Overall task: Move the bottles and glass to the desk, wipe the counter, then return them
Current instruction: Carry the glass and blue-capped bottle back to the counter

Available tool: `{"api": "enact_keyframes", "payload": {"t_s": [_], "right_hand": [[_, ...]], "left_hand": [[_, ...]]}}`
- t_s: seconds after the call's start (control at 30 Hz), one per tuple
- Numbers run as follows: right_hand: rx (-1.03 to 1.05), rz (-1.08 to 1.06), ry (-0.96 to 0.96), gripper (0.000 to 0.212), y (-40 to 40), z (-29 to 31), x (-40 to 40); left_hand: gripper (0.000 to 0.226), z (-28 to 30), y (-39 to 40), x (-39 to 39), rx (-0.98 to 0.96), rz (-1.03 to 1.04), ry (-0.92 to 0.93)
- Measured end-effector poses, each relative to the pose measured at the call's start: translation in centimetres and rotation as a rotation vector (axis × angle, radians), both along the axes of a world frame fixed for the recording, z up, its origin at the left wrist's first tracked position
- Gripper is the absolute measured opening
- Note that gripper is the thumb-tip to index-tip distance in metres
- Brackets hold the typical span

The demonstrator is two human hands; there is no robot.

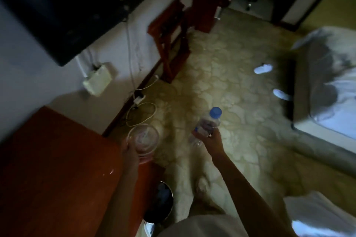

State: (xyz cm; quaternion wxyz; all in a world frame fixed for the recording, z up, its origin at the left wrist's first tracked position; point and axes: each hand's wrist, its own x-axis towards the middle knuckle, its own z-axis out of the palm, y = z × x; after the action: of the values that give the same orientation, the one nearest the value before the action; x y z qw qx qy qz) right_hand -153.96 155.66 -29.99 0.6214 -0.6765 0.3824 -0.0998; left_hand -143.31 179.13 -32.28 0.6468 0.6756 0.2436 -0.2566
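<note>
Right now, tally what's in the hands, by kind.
Bottles: 1, clear with a blue cap, gripped by the right hand
Glasses: 1, clear glass, held by the left hand
Total: 2

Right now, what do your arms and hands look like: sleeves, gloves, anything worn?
Both forearms are bare, with no sleeves or gloves showing. The right hand has a small shiny thing on one finger, probably a ring; blur makes that uncertain. Nothing worn shows on the left hand. The picture is dim, so finer marks cannot be told.
</note>
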Motion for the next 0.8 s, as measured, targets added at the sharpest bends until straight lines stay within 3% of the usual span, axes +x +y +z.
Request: {"api": "enact_keyframes", "payload": {"t_s": [0.2, 0.43, 0.8], "right_hand": [[0.055, -0.18, -0.035, 0.048, -12.1, -2.1, -2.4], [0.061, -0.237, 0.002, 0.055, -29.3, -2.9, -2.5], [0.055, -0.362, -0.081, 0.053, -50.7, -1.6, 4.8]], "left_hand": [[0.025, 0.3, -14.5, 0.0, -0.028, -0.167, -0.031], [0.029, 1.0, -35.1, 1.0, -0.005, -0.263, -0.012], [0.032, 3.4, -60.7, 10.4, -0.012, -0.521, -0.113]]}}
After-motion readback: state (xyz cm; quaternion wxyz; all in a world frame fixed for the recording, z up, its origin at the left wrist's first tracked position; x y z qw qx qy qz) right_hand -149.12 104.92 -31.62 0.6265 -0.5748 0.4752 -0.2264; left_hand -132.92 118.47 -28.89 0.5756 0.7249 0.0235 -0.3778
